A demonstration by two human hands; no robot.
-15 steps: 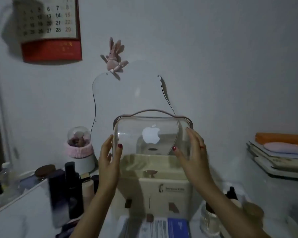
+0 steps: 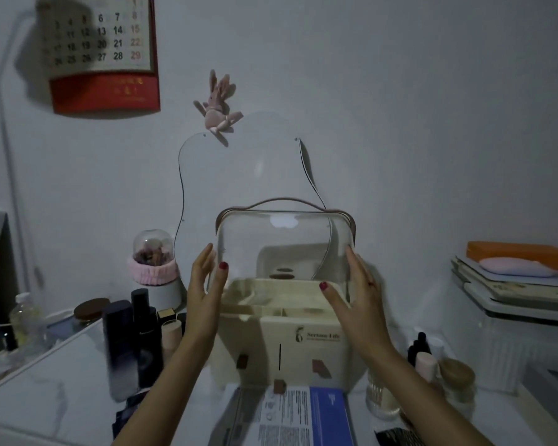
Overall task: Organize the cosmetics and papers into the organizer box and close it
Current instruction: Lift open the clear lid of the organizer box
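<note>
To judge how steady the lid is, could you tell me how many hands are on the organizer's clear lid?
2. The left hand presses the clear lid on its left side and the right hand on its right side, above the open organizer box.

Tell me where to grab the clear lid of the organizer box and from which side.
Take the clear lid by its two side walls, one hand from each side, as the left hand and right hand do now. Those walls are flat and upright, and the raised lid stands open above the box.
</note>
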